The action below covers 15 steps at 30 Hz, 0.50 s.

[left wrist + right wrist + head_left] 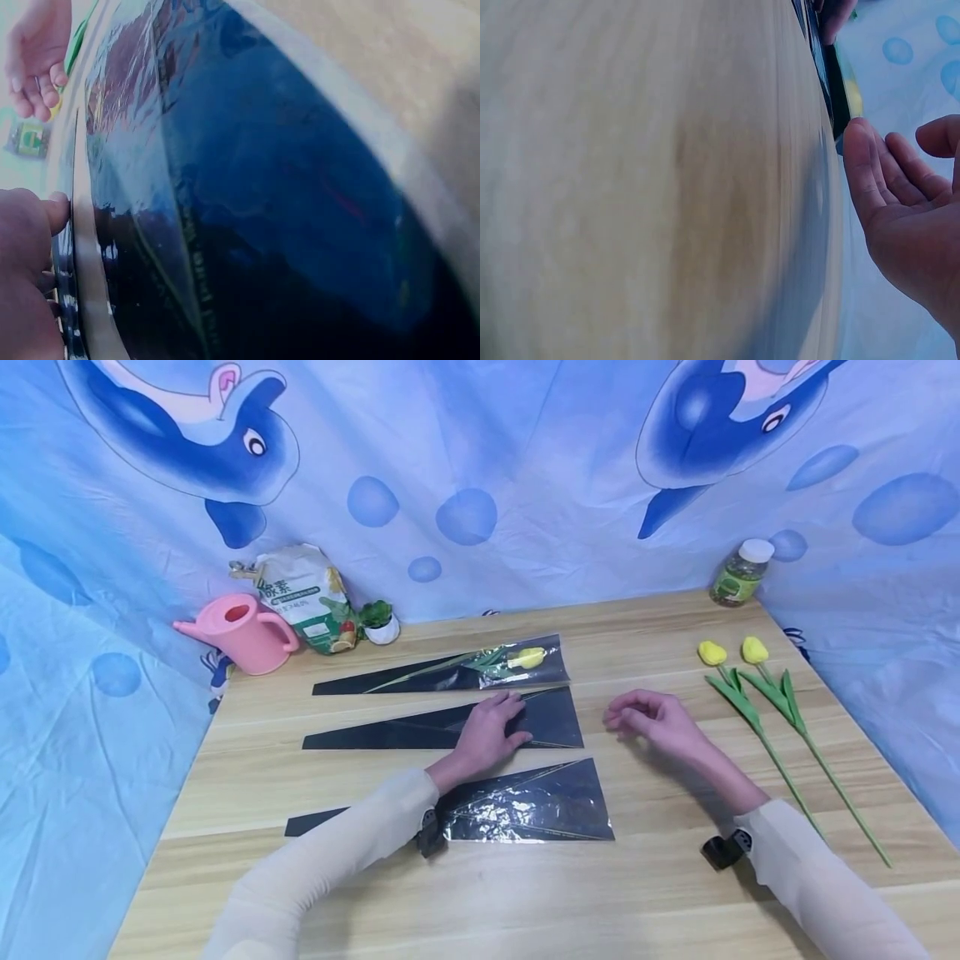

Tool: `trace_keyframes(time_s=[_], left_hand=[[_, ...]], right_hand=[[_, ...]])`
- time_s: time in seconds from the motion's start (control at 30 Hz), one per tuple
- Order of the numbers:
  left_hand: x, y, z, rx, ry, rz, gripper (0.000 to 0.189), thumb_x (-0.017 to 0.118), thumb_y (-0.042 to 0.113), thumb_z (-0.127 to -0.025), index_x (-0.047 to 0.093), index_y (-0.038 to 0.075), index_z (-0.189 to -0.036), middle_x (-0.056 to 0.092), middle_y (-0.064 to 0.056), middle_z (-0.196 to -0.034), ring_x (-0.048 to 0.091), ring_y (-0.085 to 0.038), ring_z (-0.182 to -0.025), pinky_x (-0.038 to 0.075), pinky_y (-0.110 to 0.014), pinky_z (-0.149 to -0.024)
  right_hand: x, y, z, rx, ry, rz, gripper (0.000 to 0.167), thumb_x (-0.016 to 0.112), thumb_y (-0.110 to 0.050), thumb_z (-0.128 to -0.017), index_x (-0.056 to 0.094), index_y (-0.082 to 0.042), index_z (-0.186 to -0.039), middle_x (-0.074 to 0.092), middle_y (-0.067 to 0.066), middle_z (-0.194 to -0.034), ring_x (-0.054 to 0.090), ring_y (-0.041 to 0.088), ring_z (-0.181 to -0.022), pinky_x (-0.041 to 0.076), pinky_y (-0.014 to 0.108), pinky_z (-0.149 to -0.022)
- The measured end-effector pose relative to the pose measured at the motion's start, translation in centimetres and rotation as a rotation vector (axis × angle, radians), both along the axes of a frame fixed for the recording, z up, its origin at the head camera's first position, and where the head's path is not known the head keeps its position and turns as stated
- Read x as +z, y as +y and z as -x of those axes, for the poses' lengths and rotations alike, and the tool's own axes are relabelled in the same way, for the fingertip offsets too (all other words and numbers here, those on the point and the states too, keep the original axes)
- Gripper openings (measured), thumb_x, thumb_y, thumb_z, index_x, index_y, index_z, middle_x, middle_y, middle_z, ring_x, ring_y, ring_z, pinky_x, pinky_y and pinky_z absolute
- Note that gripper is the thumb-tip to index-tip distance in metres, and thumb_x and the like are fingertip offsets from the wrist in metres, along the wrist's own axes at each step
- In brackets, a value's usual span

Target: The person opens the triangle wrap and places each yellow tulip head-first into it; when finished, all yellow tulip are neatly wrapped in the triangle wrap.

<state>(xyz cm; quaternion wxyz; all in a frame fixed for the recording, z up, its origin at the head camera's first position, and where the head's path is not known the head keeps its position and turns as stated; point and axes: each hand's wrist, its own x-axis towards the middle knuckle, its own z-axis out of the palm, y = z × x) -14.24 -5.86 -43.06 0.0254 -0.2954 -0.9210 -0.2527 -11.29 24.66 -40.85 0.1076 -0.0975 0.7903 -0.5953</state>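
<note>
Three long tapered flower sleeves, black with a clear glossy side, lie on the wooden table in the head view. The far sleeve (442, 672) has a yellow tulip (527, 657) inside. My left hand (487, 731) rests on the middle sleeve (551, 718) with its fingers spread. The near sleeve (532, 806) lies under my left forearm and has gold lines. My right hand (652, 720) hovers to the right of the middle sleeve, fingers loosely bent and nothing held. In the right wrist view the right hand (907, 180) shows an empty palm.
Two yellow artificial tulips (750, 710) with long green stems lie at the right. A jar with a white lid (741, 572) stands at the back right. At the back left are a pink watering can (247, 635), a white-green bag (307, 597) and a small potted plant (379, 622).
</note>
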Motion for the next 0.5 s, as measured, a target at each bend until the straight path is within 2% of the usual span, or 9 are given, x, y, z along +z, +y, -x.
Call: trace_keyframes(time_s=[0.23, 0.4, 0.5], left_hand=[[0.08, 0.07, -0.25, -0.015, -0.057, 0.028, 0.057, 0.074, 0.028, -0.091, 0.058, -0.003, -0.135, 0.049, -0.018, -0.147, 0.037, -0.035, -0.142, 0.026, -0.048, -0.116], [0.14, 0.05, -0.28, -0.010, -0.051, 0.066, 0.054, 0.072, 0.031, -0.093, 0.060, -0.001, -0.134, 0.050, -0.014, -0.146, 0.037, -0.033, -0.142, 0.025, -0.051, -0.116], [0.01, 0.05, -0.23, 0.011, -0.058, 0.065, 0.052, 0.071, 0.032, -0.093, 0.061, 0.001, -0.133, 0.051, -0.011, -0.145, 0.037, -0.031, -0.142, 0.019, -0.055, -0.117]], right_hand=[[-0.06, -0.52, 0.19, 0.009, 0.001, 0.014, 0.024, 0.051, 0.003, -0.099, 0.057, 0.015, -0.119, 0.066, 0.029, -0.109, 0.069, 0.031, -0.096, 0.057, 0.034, -0.083], [-0.26, -0.73, 0.29, 0.005, 0.006, 0.009, 0.023, 0.051, 0.004, -0.098, 0.057, 0.015, -0.118, 0.067, 0.029, -0.108, 0.069, 0.030, -0.094, 0.058, 0.033, -0.082], [-0.24, -0.86, 0.35, 0.010, 0.000, 0.007, 0.024, 0.051, 0.003, -0.099, 0.057, 0.015, -0.118, 0.067, 0.028, -0.109, 0.069, 0.031, -0.095, 0.057, 0.033, -0.083]])
